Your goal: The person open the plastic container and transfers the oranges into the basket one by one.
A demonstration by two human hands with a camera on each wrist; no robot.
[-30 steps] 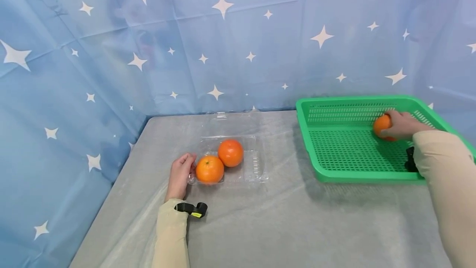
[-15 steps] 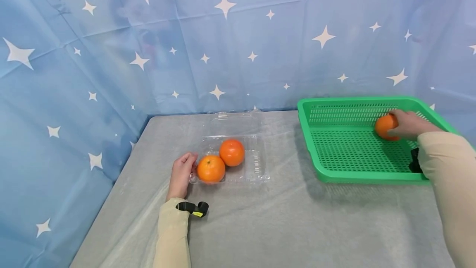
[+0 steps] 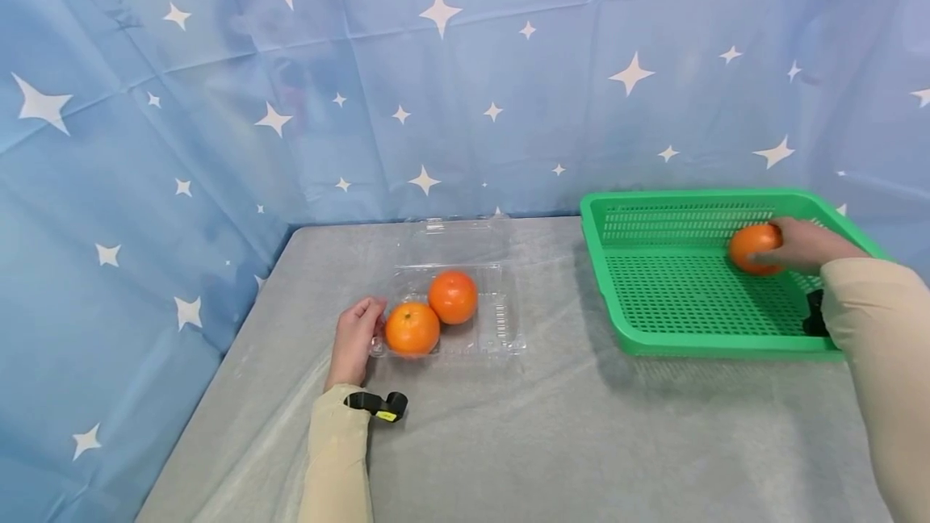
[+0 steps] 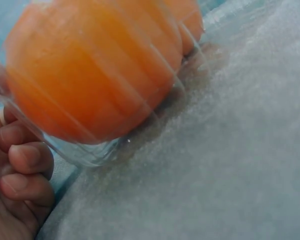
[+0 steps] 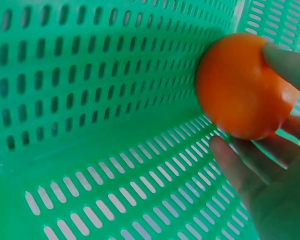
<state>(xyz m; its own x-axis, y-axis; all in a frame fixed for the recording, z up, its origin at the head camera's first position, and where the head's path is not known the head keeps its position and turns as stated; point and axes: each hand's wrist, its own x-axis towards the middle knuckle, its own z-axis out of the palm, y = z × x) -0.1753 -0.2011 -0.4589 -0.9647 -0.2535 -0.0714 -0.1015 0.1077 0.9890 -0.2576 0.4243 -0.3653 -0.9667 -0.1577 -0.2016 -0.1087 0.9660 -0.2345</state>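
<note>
My left hand holds the near left corner of a clear plastic clamshell box, whose lid lies open toward the back. Two oranges sit in the box: one orange at the front left, close by the hand, and another orange behind it to the right. In the left wrist view the curled fingers are at the box's edge. Inside the green basket, my right hand grips a third orange, with the thumb on one side and fingers beneath.
A grey cloth covers the table. The basket stands at the right with its slotted walls rising around the right hand. A blue curtain with white stars hangs behind the table and along its left side.
Inside the basket, my right hand has shifted slightly to the right, and more of the orange shows past its fingers. The left hand and the plastic box stay where they were.
</note>
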